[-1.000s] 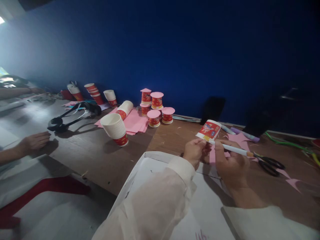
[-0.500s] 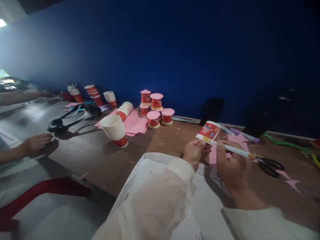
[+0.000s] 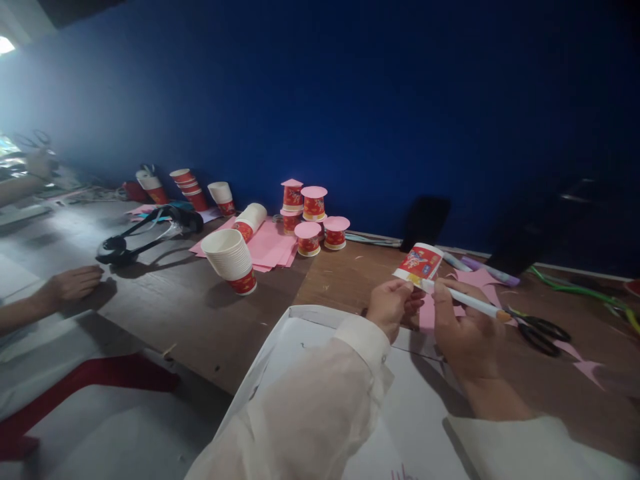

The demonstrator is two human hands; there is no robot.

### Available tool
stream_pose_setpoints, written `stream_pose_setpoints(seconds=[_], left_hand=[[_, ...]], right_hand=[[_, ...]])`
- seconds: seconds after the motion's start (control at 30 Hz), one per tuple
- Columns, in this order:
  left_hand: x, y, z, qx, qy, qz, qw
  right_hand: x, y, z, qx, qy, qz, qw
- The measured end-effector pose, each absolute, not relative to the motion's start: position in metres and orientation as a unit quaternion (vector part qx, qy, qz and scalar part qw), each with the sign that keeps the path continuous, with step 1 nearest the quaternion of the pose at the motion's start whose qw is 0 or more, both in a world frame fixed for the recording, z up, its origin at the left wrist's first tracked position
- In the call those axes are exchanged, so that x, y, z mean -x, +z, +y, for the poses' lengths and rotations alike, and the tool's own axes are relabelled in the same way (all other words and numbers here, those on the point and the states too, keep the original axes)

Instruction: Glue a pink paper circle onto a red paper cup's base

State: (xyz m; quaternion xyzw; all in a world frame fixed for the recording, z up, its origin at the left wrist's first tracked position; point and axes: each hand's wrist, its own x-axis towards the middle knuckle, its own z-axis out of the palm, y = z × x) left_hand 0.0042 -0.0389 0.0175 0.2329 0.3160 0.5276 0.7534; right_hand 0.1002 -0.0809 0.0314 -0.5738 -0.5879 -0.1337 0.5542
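Note:
A red and white paper cup [image 3: 423,262] is tilted in front of me at the right, pinched near its white edge by my left hand [image 3: 393,305]. My right hand [image 3: 470,330] is closed round a white pen-like tool [image 3: 473,300] with an orange end. The tool's tip touches the cup's edge beside my left fingertips. Beneath and behind my right hand lie cut pieces of pink paper [image 3: 480,281]. Black-handled scissors [image 3: 543,335] rest on the table just right of that hand.
Several red cups with pink paper discs [image 3: 314,203] stand stacked by the blue wall. A nested cup stack [image 3: 230,260], pink sheets [image 3: 273,245] and a black headset-like device [image 3: 115,252] are leftward. Another person's hand [image 3: 75,283] rests far left. A white box [image 3: 310,317] lies under my forearms.
At the far left, another person's arm has lifted, and scissors now show in that hand. My own hands, the cup and the white tool have barely moved.

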Motion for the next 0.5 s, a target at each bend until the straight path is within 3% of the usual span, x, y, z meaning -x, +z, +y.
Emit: stream_pose_setpoints(seconds=[0.5], left_hand=[[-0.0037, 0.0202, -0.0401, -0.216, 0.528, 0.315, 0.759]], right_hand=[[-0.1016, 0.0299, -0.0821, 0.608, -0.137, -0.578, 0.527]])
